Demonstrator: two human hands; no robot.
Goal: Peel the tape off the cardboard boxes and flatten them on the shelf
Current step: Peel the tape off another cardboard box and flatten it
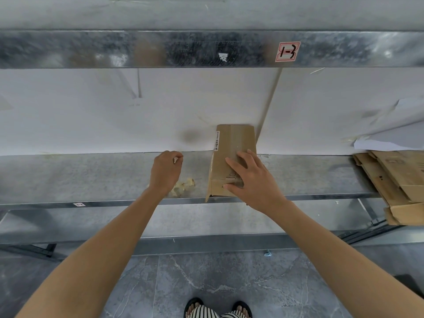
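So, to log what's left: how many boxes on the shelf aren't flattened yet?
1: the box on the shelf, mid-frame, under the right hand. Flattened cardboard lies at the right edge; others may sit out of view.

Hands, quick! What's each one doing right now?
Left hand: fingers curled, pinching a pale scrap, maybe tape.
Right hand: open, pressing flat on the cardboard box.

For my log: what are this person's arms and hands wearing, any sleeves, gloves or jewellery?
Both forearms are bare to the frame edge; no sleeves show. The left hand and right hand carry no gloves, rings, watch or wristband that I can see. Below, striped black-and-white trousers and dark sandals show.
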